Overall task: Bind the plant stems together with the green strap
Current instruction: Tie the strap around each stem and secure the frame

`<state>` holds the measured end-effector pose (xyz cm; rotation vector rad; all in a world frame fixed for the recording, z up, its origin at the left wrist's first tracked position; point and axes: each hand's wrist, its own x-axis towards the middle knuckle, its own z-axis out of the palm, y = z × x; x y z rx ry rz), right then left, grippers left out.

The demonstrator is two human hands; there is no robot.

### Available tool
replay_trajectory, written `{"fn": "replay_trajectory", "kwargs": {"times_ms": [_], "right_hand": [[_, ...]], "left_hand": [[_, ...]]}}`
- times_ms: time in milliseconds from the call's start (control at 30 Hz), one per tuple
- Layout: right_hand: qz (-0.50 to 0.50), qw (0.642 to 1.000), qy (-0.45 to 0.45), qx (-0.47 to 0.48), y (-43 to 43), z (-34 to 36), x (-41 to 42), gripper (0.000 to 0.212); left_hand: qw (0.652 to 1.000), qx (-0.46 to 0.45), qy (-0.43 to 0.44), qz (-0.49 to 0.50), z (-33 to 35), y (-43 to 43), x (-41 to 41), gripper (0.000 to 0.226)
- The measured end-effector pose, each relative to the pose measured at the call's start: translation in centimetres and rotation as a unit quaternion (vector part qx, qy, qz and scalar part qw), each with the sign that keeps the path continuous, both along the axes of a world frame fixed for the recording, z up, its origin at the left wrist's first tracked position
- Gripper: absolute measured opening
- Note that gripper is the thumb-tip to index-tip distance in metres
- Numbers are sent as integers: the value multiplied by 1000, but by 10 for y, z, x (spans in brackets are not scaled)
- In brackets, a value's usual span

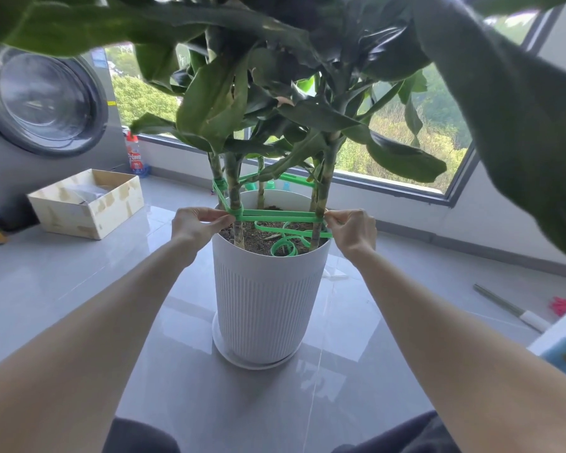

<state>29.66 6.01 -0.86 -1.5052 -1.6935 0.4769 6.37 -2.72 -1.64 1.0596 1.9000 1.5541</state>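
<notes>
Pinching the green strap (278, 216) at either end, left hand (195, 223) and right hand (352, 227) hover just above the pot (265, 305) rim. The strap runs level between two front stems (235, 191), its loose tail (285, 246) coiled on the pot's soil (255, 238), nearer the right hand.

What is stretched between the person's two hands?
In the head view, the green strap runs from the left hand to the right hand, linking two plant stems above the soil.

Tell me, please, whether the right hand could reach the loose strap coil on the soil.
Probably yes: the coil lies uncovered just inside the pot rim near the right hand, though that hand now pinches the strap.
</notes>
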Motion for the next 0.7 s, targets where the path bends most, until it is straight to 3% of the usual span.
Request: {"fn": "replay_trajectory", "kwargs": {"times_ms": [233, 367, 700], "right_hand": [[-38, 999, -11, 2, -9, 0, -7, 30], [-33, 999, -2, -16, -13, 4, -9, 24], [94, 980, 107, -143, -21, 22, 6, 23]], "left_hand": [[1000, -5, 3, 7, 1, -3, 2, 29], [1000, -7, 6, 15, 3, -4, 5, 26], [998, -37, -23, -49, 6, -13, 2, 35]]}}
